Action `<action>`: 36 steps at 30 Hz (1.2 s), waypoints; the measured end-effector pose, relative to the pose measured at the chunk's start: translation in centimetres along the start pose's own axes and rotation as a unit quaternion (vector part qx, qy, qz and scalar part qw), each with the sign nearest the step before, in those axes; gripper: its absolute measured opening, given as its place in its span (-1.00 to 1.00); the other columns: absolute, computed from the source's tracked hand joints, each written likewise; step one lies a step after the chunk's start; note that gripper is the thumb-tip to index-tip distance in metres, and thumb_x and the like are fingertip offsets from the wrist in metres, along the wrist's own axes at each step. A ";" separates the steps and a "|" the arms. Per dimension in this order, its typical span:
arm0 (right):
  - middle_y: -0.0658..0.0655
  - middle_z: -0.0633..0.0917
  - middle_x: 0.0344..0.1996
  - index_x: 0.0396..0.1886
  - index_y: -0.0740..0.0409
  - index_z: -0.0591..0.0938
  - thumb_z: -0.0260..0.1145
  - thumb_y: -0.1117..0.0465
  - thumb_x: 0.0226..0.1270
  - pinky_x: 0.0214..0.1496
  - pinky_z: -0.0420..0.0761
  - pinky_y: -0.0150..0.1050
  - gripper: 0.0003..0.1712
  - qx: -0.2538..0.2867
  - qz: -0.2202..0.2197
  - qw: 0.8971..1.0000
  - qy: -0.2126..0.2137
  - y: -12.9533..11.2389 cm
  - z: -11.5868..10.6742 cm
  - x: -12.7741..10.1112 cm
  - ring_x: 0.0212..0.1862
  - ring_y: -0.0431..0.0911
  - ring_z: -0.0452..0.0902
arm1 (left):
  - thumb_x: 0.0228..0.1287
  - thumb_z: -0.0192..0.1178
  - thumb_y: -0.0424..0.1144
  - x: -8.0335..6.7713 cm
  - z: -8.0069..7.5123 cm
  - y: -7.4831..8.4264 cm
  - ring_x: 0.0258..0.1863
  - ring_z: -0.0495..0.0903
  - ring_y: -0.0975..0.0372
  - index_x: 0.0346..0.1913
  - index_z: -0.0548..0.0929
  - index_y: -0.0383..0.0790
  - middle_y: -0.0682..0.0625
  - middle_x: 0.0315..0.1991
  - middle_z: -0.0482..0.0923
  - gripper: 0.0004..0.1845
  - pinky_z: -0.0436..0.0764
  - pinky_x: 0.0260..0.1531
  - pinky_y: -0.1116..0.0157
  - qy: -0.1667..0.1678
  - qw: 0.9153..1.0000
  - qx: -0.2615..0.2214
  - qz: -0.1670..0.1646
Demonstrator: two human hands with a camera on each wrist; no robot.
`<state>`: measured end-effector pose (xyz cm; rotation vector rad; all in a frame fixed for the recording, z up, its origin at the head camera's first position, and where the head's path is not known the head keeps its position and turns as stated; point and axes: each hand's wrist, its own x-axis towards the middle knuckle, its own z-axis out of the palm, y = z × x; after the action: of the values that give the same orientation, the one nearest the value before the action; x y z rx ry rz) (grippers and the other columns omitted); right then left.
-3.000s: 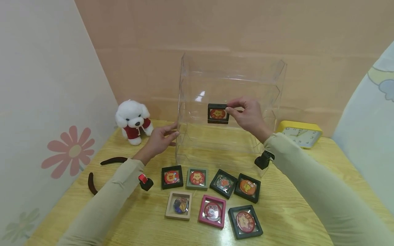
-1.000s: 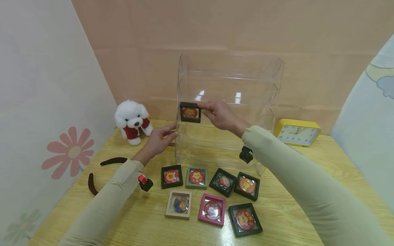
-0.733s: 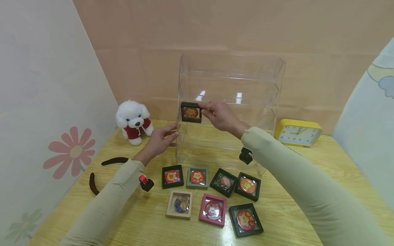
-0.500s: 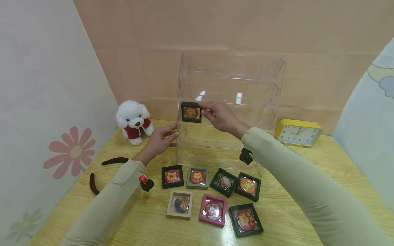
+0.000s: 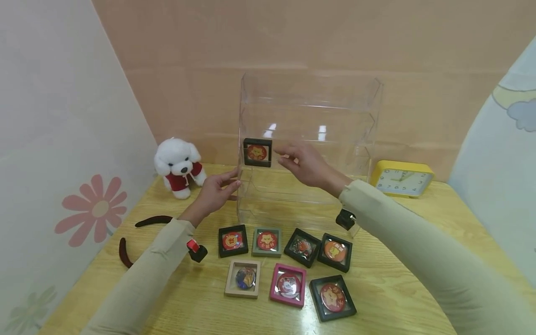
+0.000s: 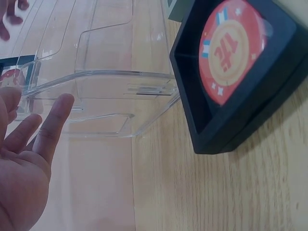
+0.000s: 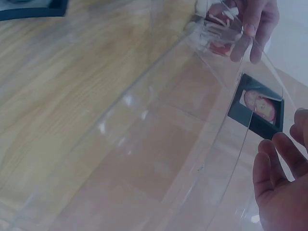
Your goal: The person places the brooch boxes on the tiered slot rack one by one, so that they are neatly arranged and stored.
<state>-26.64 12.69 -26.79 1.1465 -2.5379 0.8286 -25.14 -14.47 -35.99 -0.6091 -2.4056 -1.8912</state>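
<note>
Standing on its shelf in the clear rack (image 5: pixel 310 93), the black-framed badge (image 5: pixel 257 152) sits just beyond the released right hand (image 5: pixel 303 163), while the left hand (image 5: pixel 217 190) rests flat-fingered against the rack, so I judge another frame from the desk (image 5: pixel 398 279) comes next.

You had bright, even light with soft shadows. Two white glints sat on the clear shelf unit (image 5: pixel 310 130), and glare streaked the table (image 5: pixel 402 279). The head view bent at its edges; your wrist views were soft up close.
</note>
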 end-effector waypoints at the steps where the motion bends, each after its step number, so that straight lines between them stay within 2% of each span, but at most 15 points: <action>1: 0.22 0.62 -0.08 0.16 0.30 0.56 0.22 0.30 0.38 -0.25 0.60 -0.15 -0.62 0.004 -0.006 1.000 0.001 0.0 -0.1 -0.5 -0.23 -0.06 0.56 | 0.40 0.08 -0.38 0.0 -0.1 0.0 0.11 0.46 -0.07 0.32 0.35 -0.34 -0.17 0.32 0.28 -0.54 0.71 -0.32 0.21 0.000 1.000 0.001 0.000; 3: 0.20 0.63 -0.13 0.14 0.31 0.57 0.24 0.30 0.36 -0.29 0.61 -0.18 -0.62 0.006 -0.014 1.000 0.000 -0.1 -0.3 -1.7 -0.26 -0.10 0.58 | 0.40 0.08 -0.37 0.0 -0.2 0.0 0.13 0.45 -0.05 0.33 0.35 -0.31 -0.14 0.34 0.27 -0.54 0.71 -0.30 0.20 -0.002 1.000 0.002 -0.001; 11: 0.13 0.63 -0.06 0.13 0.24 0.59 0.30 0.27 0.31 -0.37 0.63 -0.20 -0.61 -0.011 -0.036 0.999 0.000 -0.6 -0.3 -7.4 -0.23 -0.16 0.57 | 0.41 0.08 -0.35 -0.3 -0.8 -0.3 0.14 0.44 -0.07 0.35 0.34 -0.28 -0.16 0.34 0.27 -0.52 0.67 -0.23 0.05 -0.004 1.000 0.007 -0.004; 15: 0.07 0.65 -0.13 0.07 0.22 0.63 0.36 0.30 0.24 -0.40 0.62 -0.25 -0.62 -0.024 -0.047 0.998 0.016 -0.3 0.2 -10.0 -0.24 -0.18 0.56 | 0.41 0.08 -0.34 -0.5 -1.1 -0.3 0.12 0.46 -0.05 0.35 0.34 -0.26 -0.18 0.32 0.28 -0.52 0.70 -0.27 0.09 0.003 1.000 0.015 -0.003; 19: 0.00 0.67 -0.26 -0.09 0.20 0.69 0.40 0.33 0.17 -0.46 0.61 -0.28 -0.73 -0.036 -0.044 0.998 0.016 0.4 0.7 -12.6 -0.32 -0.25 0.54 | 0.40 0.09 -0.33 -0.6 -1.4 -0.5 0.13 0.45 -0.05 0.35 0.34 -0.25 -0.15 0.33 0.28 -0.52 0.70 -0.29 0.10 0.008 1.000 0.015 -0.003; 22: -0.05 0.67 -0.33 -0.19 0.17 0.71 0.41 0.28 0.17 -0.45 0.60 -0.29 -0.81 -0.056 -0.007 0.998 -0.012 1.0 1.1 -14.9 -0.37 -0.30 0.50 | 0.40 0.09 -0.34 -0.7 -1.5 -0.7 0.13 0.45 -0.05 0.34 0.35 -0.27 -0.12 0.34 0.27 -0.52 0.70 -0.30 0.11 0.008 1.000 0.012 -0.003; 26: -0.02 0.66 -0.34 -0.19 0.18 0.70 0.43 0.20 0.16 -0.44 0.57 -0.31 -0.77 -0.088 0.063 0.993 -0.040 1.9 1.2 -18.0 -0.40 -0.27 0.48 | 0.40 0.09 -0.34 -0.8 -1.5 -0.9 0.12 0.45 -0.06 0.34 0.35 -0.27 -0.12 0.33 0.28 -0.52 0.71 -0.33 0.14 0.006 1.000 0.013 -0.001; 32: 0.12 0.63 -0.27 -0.08 0.35 0.64 0.43 -0.01 0.16 -0.49 0.53 -0.33 -0.47 -0.102 0.157 0.981 -0.053 2.9 1.4 -21.3 -0.39 -0.18 0.47 | 0.41 0.09 -0.31 -0.8 -1.5 -1.0 0.14 0.44 -0.06 0.35 0.34 -0.26 -0.10 0.34 0.26 -0.52 0.72 -0.34 0.18 0.003 1.000 0.016 -0.006; 36: 0.15 0.58 -0.22 0.05 0.45 0.56 0.36 -0.18 0.16 -0.44 0.55 -0.31 -0.22 -0.073 0.210 0.971 -0.083 3.3 1.8 -22.1 -0.35 -0.16 0.48 | 0.40 0.09 -0.32 -0.8 -1.5 -0.8 0.13 0.45 -0.06 0.35 0.34 -0.26 -0.11 0.34 0.27 -0.51 0.71 -0.34 0.16 0.004 1.000 0.017 -0.010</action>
<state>-14.38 26.98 -38.99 0.6648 -2.9797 0.6360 -25.03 -16.26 -36.54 -0.5776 -2.4420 -1.8529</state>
